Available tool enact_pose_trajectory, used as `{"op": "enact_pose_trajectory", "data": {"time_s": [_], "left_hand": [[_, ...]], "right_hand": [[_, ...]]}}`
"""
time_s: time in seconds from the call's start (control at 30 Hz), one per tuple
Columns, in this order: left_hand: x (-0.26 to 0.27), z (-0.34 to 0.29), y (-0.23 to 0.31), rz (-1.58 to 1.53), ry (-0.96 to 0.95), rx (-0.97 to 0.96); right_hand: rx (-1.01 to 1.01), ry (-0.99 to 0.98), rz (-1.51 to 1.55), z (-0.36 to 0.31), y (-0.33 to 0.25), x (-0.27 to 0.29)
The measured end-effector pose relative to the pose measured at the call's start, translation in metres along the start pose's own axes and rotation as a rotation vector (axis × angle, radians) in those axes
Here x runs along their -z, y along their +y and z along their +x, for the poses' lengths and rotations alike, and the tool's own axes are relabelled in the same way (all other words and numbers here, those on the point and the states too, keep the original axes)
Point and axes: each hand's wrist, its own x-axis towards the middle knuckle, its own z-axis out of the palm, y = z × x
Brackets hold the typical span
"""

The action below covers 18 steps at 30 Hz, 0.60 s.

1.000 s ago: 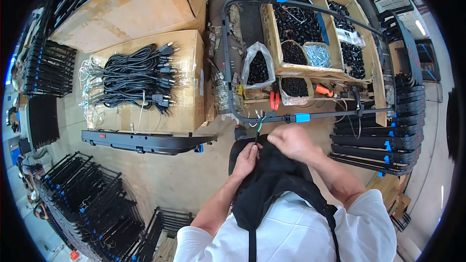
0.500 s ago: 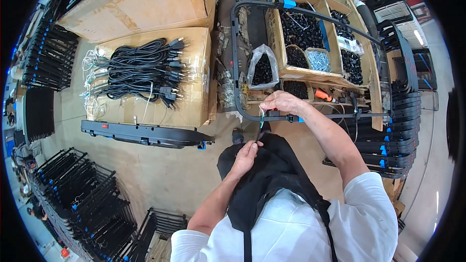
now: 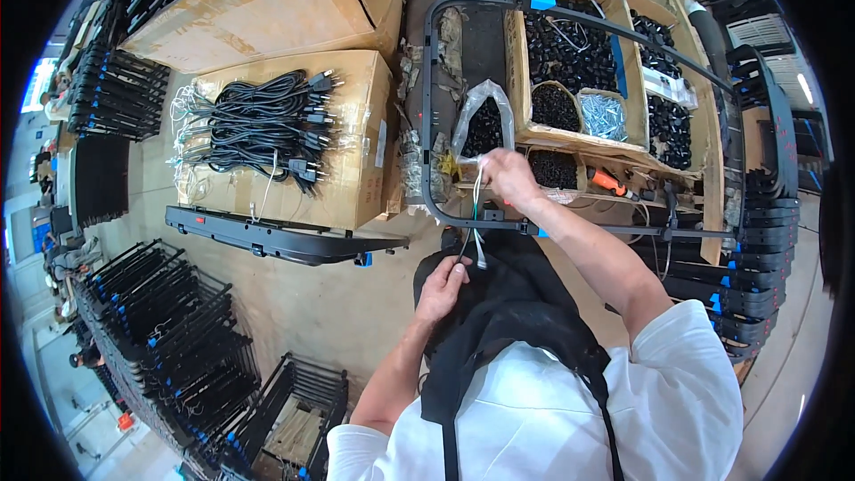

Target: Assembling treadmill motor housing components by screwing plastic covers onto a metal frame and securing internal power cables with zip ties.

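Observation:
A power cord ending in thin white and green wires (image 3: 478, 189) runs between my two hands. My left hand (image 3: 441, 289), low in front of my apron, pinches its dark sheath. Higher up, my right hand (image 3: 509, 175) is closed on the wire ends beside the near-left corner of a black metal frame (image 3: 432, 107). The wires pass over the frame's near bar, and a small white connector (image 3: 481, 261) dangles below it. The frame lies over the work surface and carries a blue clip (image 3: 537, 1) on its far bar.
Bundled black power cords (image 3: 263, 125) lie on a cardboard box (image 3: 356, 187) at the left. Wooden bins (image 3: 583, 135) of small black parts and screws stand beyond the frame, near an orange power tool (image 3: 607, 182). Black frames (image 3: 160, 330) are stacked at the lower left.
My right hand has moved up and away from my left, drawing the wires out longer. The white connector now hangs in view. The whole view has shifted slightly.

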Motion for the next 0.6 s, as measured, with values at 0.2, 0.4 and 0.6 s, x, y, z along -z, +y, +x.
{"op": "enact_pose_trajectory", "data": {"time_s": [0.2,0.4,0.6], "left_hand": [[-0.015,-0.003,0.026,0.004,0.15,0.019],[-0.041,0.033,0.059,-0.231,0.29,-0.005],[-0.047,0.04,0.046,-0.411,0.357,-0.02]], "right_hand": [[-0.044,0.096,0.193,0.031,-0.027,0.016],[0.161,-0.054,0.2,0.082,-0.088,0.021],[-0.136,-0.248,-0.138,0.033,-0.083,0.046]]}}
